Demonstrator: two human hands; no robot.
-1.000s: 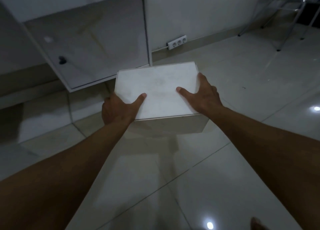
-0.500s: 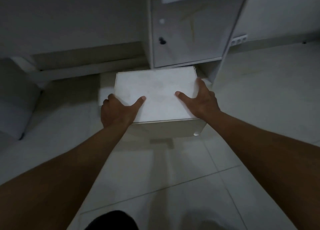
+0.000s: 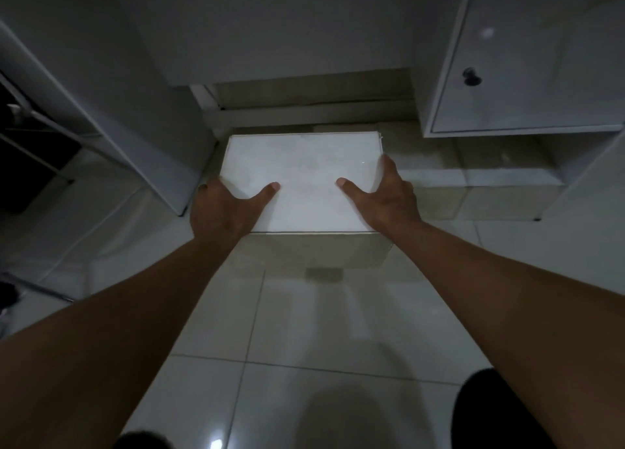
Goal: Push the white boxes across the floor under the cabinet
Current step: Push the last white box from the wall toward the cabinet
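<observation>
Now facing the dark gap [image 3: 311, 90] beneath the cabinet; left grip [image 3: 220, 212] and right grip [image 3: 392, 195] clasping the white rectangular cardboard box [image 3: 301, 181] by its sides, thumbs lying on top, gap lying straight ahead.

I can read no text, label, brand, number or sign anywhere here. The lid of the white box [image 3: 304, 181] under my hands is blank, and the cabinet door [image 3: 541, 59] to my right bears no lettering.

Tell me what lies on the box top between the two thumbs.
Nothing: in the head view, the white box top is bare between the left hand thumb and the right hand thumb.
</observation>
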